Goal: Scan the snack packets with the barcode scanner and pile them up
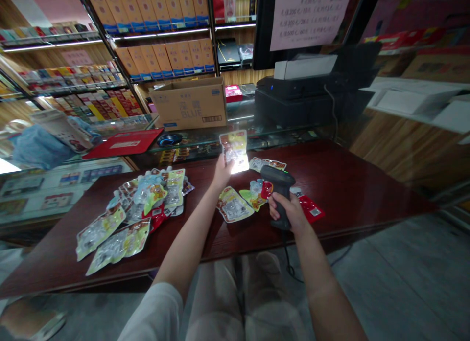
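My left hand [222, 173] holds a yellow-and-clear snack packet [234, 150] upright above the dark red table [352, 184]. My right hand [288, 211] grips the handle of a black barcode scanner [278, 182], whose head points toward that packet. A bright patch lies on the packet's lower part. Between my hands lie a few more packets [238, 201] flat on the table, and a red packet [311, 209] lies just right of the scanner. A larger heap of packets [135, 209] is spread on the table's left side.
A glass counter behind the table carries a cardboard box [191, 103], a red mat [123, 141] and a computer mouse [169, 139]. A black till with printer [312, 86] stands at the right. Shelves of boxed goods [157, 33] line the back wall. The scanner's cable [290, 267] hangs off the table's front edge.
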`<state>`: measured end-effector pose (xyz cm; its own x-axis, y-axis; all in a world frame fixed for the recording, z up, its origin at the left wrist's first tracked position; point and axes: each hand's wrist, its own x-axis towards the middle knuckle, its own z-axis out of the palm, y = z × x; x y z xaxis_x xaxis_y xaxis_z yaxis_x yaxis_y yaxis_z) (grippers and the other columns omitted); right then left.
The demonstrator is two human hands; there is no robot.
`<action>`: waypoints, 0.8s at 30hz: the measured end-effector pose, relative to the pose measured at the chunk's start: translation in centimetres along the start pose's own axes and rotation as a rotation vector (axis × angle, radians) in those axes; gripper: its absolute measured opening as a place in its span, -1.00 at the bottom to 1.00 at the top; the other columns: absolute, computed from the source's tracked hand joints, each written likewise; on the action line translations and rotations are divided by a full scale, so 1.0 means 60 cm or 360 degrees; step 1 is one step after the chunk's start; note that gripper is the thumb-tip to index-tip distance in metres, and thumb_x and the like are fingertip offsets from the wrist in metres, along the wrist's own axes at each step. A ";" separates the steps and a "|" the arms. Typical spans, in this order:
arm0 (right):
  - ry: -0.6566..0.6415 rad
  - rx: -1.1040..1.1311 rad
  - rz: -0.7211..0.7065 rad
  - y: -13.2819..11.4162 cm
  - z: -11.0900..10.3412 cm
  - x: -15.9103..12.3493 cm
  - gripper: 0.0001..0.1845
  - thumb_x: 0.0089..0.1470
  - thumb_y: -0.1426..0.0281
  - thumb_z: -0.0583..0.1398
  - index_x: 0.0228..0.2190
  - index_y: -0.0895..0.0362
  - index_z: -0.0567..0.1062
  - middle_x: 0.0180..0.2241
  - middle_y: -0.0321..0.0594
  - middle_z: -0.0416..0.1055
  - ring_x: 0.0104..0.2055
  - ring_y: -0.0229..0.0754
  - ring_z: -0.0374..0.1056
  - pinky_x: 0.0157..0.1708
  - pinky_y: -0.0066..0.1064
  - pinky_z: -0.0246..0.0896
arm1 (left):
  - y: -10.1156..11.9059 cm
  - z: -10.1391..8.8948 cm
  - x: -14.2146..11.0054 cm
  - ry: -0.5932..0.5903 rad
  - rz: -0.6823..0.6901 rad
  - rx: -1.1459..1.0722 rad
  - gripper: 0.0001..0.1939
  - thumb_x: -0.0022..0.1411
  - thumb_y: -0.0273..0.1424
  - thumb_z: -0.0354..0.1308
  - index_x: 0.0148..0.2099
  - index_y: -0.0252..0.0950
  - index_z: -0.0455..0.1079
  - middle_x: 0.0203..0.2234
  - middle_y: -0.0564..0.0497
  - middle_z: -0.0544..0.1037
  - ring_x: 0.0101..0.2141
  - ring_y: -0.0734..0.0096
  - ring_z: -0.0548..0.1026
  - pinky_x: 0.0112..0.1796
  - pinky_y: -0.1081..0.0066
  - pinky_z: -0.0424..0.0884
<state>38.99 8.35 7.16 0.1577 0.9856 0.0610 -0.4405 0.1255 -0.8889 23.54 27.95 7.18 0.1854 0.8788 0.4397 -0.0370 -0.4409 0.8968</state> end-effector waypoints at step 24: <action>-0.0051 0.0003 0.0000 -0.003 0.006 -0.008 -0.67 0.00 0.25 0.32 -0.52 0.12 0.29 -0.62 -0.41 0.28 -0.75 -0.41 0.12 -0.76 -0.52 0.02 | 0.177 -0.266 -0.083 0.0363 -0.0449 0.2091 -0.53 0.21 -0.33 -0.01 0.15 -0.34 0.25 -0.09 -0.30 0.54 -0.01 -0.12 0.43 -0.03 0.06 0.26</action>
<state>38.69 7.88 7.46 0.1295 0.9887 0.0755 -0.4424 0.1257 -0.8880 6.58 21.82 15.28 -0.1387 0.9210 0.3640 0.9520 0.0227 0.3053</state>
